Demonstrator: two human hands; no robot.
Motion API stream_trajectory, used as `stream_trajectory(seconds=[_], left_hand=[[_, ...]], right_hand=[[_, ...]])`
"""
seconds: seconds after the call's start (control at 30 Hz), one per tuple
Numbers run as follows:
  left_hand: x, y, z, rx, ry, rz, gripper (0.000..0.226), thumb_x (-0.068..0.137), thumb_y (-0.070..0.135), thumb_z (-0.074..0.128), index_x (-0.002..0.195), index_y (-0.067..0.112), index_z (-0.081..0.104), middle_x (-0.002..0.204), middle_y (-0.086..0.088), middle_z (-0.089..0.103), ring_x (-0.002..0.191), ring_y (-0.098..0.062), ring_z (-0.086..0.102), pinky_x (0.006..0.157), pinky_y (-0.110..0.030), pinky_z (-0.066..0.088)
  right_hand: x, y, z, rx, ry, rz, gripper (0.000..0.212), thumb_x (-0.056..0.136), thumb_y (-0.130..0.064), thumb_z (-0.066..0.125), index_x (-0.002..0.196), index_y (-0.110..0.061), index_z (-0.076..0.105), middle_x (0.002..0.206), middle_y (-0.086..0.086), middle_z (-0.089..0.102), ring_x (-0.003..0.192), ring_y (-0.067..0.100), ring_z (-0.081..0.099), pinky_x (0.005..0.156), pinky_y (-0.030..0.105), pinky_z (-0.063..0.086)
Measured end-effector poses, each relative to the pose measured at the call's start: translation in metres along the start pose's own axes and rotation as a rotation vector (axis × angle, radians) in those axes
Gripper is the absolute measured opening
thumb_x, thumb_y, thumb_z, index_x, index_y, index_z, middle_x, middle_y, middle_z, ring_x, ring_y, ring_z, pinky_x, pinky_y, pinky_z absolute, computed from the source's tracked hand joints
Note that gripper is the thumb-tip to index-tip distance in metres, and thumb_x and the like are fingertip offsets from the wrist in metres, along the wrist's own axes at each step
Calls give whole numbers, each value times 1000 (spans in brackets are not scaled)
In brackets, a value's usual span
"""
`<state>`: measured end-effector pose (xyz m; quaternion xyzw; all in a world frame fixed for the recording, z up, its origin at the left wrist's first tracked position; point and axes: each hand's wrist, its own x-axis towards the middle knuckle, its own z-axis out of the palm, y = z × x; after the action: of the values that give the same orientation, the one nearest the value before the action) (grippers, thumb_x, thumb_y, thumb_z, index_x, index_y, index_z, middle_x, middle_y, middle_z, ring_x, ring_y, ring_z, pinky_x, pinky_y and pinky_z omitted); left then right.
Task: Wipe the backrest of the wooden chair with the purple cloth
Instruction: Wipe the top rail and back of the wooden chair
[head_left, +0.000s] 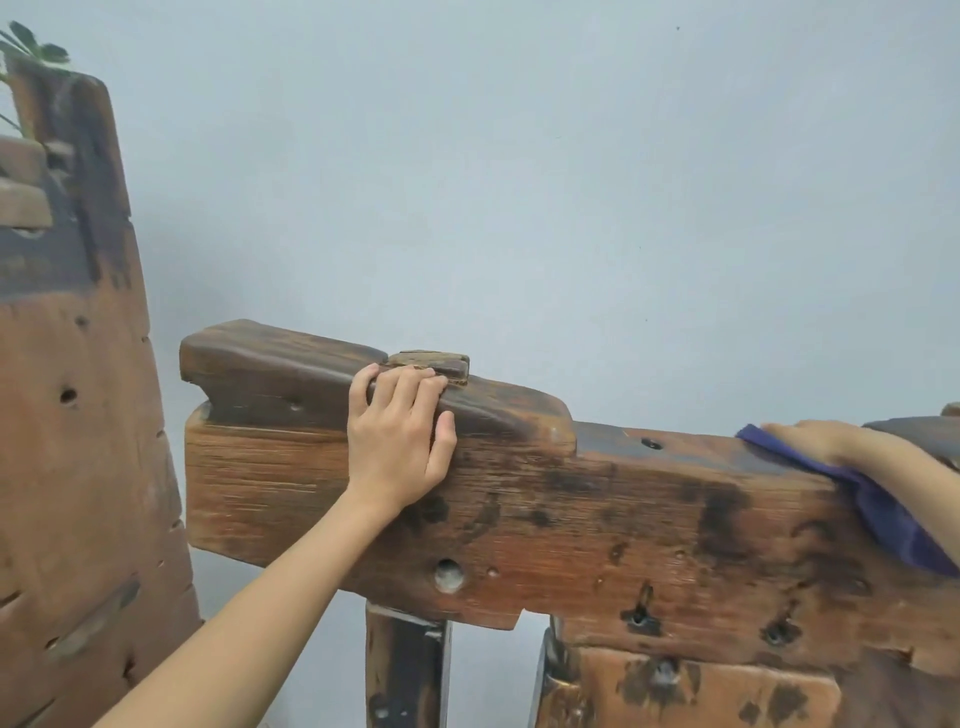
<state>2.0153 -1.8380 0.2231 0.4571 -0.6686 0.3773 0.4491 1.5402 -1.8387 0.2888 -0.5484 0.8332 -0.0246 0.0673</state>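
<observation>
One wooden chair backrest (571, 519), a thick worn beam, runs left to right in front of a pale wall (519, 156); a second wooden piece (78, 415) stands at the far left. Two hands show. The left hand (400, 441) rests on the beam's raised top left part, fingers curled over its upper edge. The right hand (810, 439) lies flat, fingers extended, pressing one purple cloth (893, 519) onto the beam's top at the right; the cloth lies under the fingers and drapes down the front face.
</observation>
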Motion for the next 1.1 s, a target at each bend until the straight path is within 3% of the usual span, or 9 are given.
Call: stream_trajectory(seconds=[0.17,0.27,0.5,0.6,0.7,0.77,0.9,1.0,1.1], left_hand=[[1,2,0,16,-22,-15,38,92,33,42,111,13,68,112,-5,68,108,-27,60,113,-50,30],[2,1,-6,33,-62,12,37,93,32,43,114,13,67,113,-5,68,108,-27,60,112,-49,30],[2,-7,-12,27,-108,52,40,98,36,38,118,14,65,117,-4,67,113,-26,59,111,-46,29],[2,4,-5,41,-55,-29,39,94,33,39,112,12,66,112,-5,68,110,-28,59,111,-50,30],[2,9,2,42,-20,-56,40,91,31,36,109,11,66,110,-5,68,108,-30,59,112,-52,30],[0,6,1,53,-11,-49,43,94,33,31,110,11,65,110,-5,67,108,-29,58,112,-51,30],[2,8,-5,68,-47,-25,46,96,34,28,110,11,66,110,-6,68,108,-30,59,109,-51,31],[2,5,-8,82,-62,-25,44,95,33,31,111,11,65,110,-7,68,108,-31,59,108,-51,32],[2,9,-8,97,-50,-16,41,93,32,34,112,11,64,110,-7,67,108,-31,57,108,-51,31]], right_hand=[[-32,-125,12,29,-121,-343,39,106,-28,37,106,-8,69,125,13,69,105,23,60,100,39,41],[-64,-200,23,240,-120,-503,56,103,-15,28,67,-15,71,78,1,72,84,22,56,96,37,38],[-11,-52,4,54,-97,-136,58,107,-42,25,153,-10,41,164,14,33,150,28,33,119,37,22],[23,0,-10,-37,-170,-45,45,109,-30,23,141,-17,53,159,8,41,145,22,39,118,35,25],[23,-56,-1,78,-246,-161,35,102,-19,32,79,-19,58,98,8,62,80,21,54,82,33,39],[4,-125,17,209,-251,-302,29,100,-19,36,80,-11,55,86,12,56,70,23,50,74,31,38],[-43,-213,28,523,-254,-524,34,92,-21,34,97,-5,64,114,17,66,100,29,60,100,43,43],[-45,-181,29,361,-130,-629,57,106,-41,22,137,-10,58,152,14,50,135,30,49,116,43,31],[-38,-114,22,180,-36,-586,65,103,-60,21,142,-24,57,152,8,52,135,29,50,113,42,33]])
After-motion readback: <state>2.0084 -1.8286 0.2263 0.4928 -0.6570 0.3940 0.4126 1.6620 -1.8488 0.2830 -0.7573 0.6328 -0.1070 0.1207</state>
